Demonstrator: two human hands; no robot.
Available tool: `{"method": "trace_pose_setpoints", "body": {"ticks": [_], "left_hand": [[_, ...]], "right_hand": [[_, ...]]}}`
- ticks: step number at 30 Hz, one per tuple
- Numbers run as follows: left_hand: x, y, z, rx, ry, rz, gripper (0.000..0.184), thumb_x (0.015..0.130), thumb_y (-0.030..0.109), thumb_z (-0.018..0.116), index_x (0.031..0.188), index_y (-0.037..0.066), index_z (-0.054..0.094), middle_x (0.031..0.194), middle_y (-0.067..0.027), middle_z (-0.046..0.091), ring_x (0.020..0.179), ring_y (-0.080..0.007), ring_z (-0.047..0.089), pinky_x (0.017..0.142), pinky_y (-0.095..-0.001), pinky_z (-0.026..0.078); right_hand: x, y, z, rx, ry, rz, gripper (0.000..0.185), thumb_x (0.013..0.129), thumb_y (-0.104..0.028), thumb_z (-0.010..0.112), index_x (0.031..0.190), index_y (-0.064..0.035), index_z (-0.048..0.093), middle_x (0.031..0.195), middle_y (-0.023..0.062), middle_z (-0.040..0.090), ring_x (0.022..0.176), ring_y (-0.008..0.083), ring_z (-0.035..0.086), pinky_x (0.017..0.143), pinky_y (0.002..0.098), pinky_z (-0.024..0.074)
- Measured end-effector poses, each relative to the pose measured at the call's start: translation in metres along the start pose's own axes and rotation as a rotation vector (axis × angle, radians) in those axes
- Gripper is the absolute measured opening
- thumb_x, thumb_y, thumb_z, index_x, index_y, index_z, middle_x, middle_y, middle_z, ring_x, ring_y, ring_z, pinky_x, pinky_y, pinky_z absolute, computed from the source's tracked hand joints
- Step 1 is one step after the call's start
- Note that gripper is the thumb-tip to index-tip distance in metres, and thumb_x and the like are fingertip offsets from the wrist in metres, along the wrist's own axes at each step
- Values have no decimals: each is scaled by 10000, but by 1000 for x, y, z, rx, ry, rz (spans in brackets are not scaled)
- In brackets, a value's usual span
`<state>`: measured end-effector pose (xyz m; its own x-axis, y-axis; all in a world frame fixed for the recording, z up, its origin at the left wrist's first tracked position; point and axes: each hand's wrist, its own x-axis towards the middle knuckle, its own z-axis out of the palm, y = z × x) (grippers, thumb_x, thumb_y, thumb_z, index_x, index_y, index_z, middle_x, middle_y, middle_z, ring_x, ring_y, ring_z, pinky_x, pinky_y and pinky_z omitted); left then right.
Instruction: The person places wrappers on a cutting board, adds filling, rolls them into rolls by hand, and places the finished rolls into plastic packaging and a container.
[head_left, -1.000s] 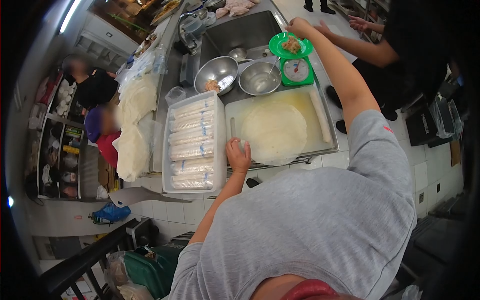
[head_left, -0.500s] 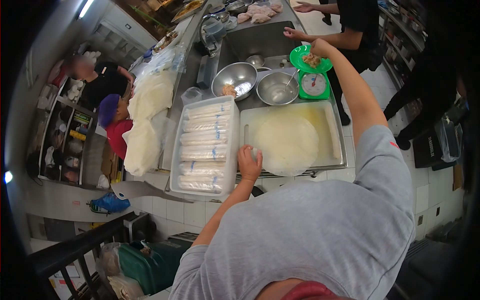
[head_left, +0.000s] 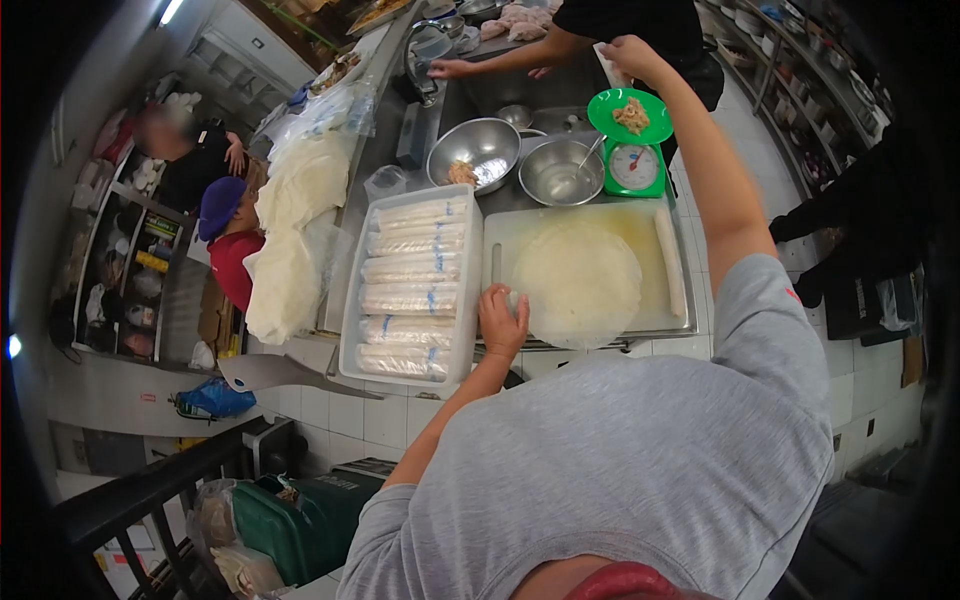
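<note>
My left hand [head_left: 503, 318] rests at the front left of the white cutting board [head_left: 495, 235], beside the plastic tub, thumb and fingers apart. Close to its fingertips lies a stack of round, thin, pale wrapper sheets [head_left: 580, 280]. My right hand [head_left: 632, 58] is raised beyond the green kitchen scale [head_left: 634, 168], with its fingers loosely bent and nothing visible in them. On the scale's green plate [head_left: 652, 103] sits a small mound of minced filling [head_left: 631, 115]. More filling [head_left: 461, 172] is in the large steel bowl [head_left: 490, 145].
The tub [head_left: 354, 300] holds several plastic-wrapped rolls [head_left: 405, 300]. One long pale roll [head_left: 668, 250] lies along the board's right edge. A second steel bowl [head_left: 560, 180] with a utensil stands by the sink [head_left: 520, 85]. A co-worker's arm [head_left: 510, 58] reaches across the sink.
My right hand has lifted off the green plate and moved up and away, leaving the filling there. The co-worker's arm has reached left across the sink. My left hand has hardly moved.
</note>
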<state>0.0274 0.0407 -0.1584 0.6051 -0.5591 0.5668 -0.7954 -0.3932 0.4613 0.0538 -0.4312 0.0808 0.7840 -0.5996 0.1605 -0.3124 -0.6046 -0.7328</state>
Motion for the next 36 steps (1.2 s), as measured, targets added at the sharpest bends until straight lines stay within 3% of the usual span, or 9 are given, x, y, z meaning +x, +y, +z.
{"method": "trace_pose_setpoints", "body": {"ticks": [5,6,9,11,14,20,26,31,36], "left_hand": [[0,0,0,17,-4,4,300,828,199,620,989,-18,489,1038,-192,504,957,-374,478,833,-446,392],[0,-1,0,19,5,10,300,828,199,620,988,-19,490,1036,-194,505,956,-375,479,833,-446,393],[-2,-1,2,12,19,9,303,826,199,622,987,-23,494,1031,-198,506,954,-378,481,831,-443,396],[-2,-3,2,-1,16,-1,307,823,200,625,987,-26,497,1029,-201,506,954,-379,482,830,-442,399],[-4,-5,4,15,51,21,292,817,161,627,987,-32,489,1032,-210,507,955,-376,483,832,-439,396],[-3,-3,1,12,14,-10,293,812,158,632,995,-23,492,1031,-205,513,960,-377,484,838,-443,396],[-3,-4,3,20,60,17,297,808,173,641,997,-8,500,1028,-201,518,953,-380,491,846,-445,396],[-3,-1,3,57,46,8,280,835,185,609,996,-15,498,1028,-199,512,954,-378,482,839,-446,387],[-1,3,2,72,13,0,274,846,192,596,984,-20,492,1030,-202,505,949,-378,480,837,-445,386]], "right_hand": [[15,-61,90,111,622,-527,236,869,-174,509,1006,2,585,814,184,649,716,319,642,633,410,509],[2,-86,115,214,684,-489,236,845,-162,503,996,2,578,849,223,638,798,398,624,684,475,492],[9,-93,216,-34,319,-440,232,817,-159,521,987,-27,608,931,223,644,868,363,645,752,473,504],[4,-89,257,-478,-377,-372,257,724,-111,570,952,-18,643,1002,234,638,937,357,634,806,461,495],[11,-70,282,-257,-156,-330,339,701,-247,661,972,-42,652,1019,192,642,942,324,629,810,430,492],[-12,-26,125,-234,136,-167,436,743,-375,653,1051,-66,655,1047,177,642,975,340,612,842,432,488],[0,81,5,-339,299,49,655,779,-597,585,692,48,654,700,247,622,729,392,632,687,439,492],[-2,101,-9,-341,326,85,703,779,-626,568,705,68,655,724,247,636,759,384,640,719,426,494],[-11,89,3,-264,180,153,732,735,-639,608,881,76,666,935,275,640,938,397,622,810,440,491]]}}
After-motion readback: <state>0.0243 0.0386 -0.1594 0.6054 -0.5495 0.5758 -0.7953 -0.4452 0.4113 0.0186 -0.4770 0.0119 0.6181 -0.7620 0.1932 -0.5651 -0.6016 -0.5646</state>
